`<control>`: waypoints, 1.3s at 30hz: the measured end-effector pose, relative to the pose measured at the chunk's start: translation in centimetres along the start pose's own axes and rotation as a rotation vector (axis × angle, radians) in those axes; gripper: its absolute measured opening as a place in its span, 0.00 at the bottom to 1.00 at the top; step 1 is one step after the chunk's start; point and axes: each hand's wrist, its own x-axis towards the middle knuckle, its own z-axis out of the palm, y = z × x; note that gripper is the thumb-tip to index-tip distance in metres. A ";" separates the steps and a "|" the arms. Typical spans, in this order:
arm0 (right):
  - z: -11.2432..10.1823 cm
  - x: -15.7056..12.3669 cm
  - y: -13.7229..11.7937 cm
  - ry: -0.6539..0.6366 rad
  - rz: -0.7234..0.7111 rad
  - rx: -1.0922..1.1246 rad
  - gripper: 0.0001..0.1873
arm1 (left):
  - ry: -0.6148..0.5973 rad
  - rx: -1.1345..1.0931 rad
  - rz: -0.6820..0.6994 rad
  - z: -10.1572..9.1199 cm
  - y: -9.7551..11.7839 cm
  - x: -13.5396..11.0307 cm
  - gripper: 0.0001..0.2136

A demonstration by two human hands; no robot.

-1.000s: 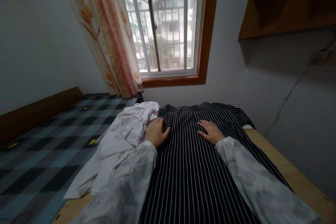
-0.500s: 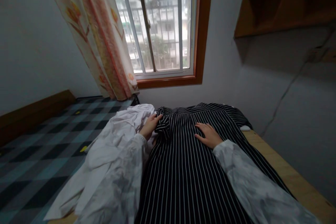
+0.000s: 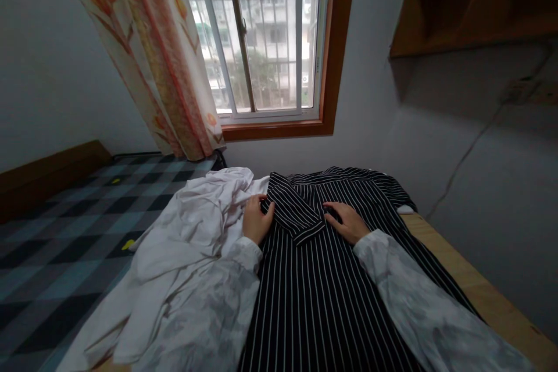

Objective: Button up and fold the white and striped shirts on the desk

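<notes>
A black shirt with white stripes (image 3: 314, 290) lies spread out in front of me. Its left sleeve (image 3: 294, 209) is folded inward across the body, the cuff pointing toward the middle. At the fold on the shirt's left edge rests my left hand (image 3: 257, 221), thumb and fingers apart and touching the fabric. My right hand (image 3: 347, 224) is on the shirt just right of the cuff, fingers bent, thumb spread away, holding nothing. Left of the shirt, a crumpled white garment (image 3: 187, 226) lies in a heap, partly under my left forearm.
The shirt lies on a wooden board (image 3: 462, 267), whose edge shows at right. To the left is a bed with a checked cover (image 3: 78, 250). A window (image 3: 270, 40), a floral curtain (image 3: 152, 58) and a wall shelf (image 3: 457, 6) stand beyond.
The left sleeve, bunched in my left hand before, now lies folded flat over the shirt's body. My left hand has moved slightly back toward me; my right hand's fingers have bent more.
</notes>
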 end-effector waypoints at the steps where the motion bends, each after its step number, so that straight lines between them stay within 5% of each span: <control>1: 0.1 0.2 -0.4 -0.003 0.025 0.000 0.27 | -0.013 0.045 -0.064 0.0 0.0 0.1 0.14; 4: 1.2 1.2 -1.6 -0.027 0.119 -0.060 0.28 | -0.109 0.095 -0.161 0.2 0.1 0.4 0.23; 8: 2.9 3.2 -2.1 -0.079 0.219 -0.040 0.24 | -0.272 0.086 -0.130 -0.4 -0.2 1.0 0.29; 14: 1.5 4.4 -0.8 -0.014 0.430 0.604 0.30 | -0.557 0.036 -0.051 -2.1 -0.9 2.1 0.25; 18: -0.4 3.2 0.3 0.124 0.553 0.806 0.31 | -0.508 0.216 0.001 -2.3 0.3 1.9 0.12; 22: -0.8 1.5 1.4 0.053 0.664 0.710 0.30 | -0.380 0.423 0.115 -2.6 1.5 1.7 0.09; 29: -0.8 0.0 1.9 -0.132 0.600 0.528 0.31 | -0.486 0.593 0.025 -4.0 1.5 2.0 0.11; 33: -1.2 0.7 1.2 -0.204 0.613 0.396 0.31 | -0.456 0.525 0.000 -3.6 1.1 1.7 0.20; 39: -1.7 1.3 1.2 -0.238 0.501 0.451 0.26 | -0.511 0.461 -0.056 -4.5 -0.5 3.0 0.08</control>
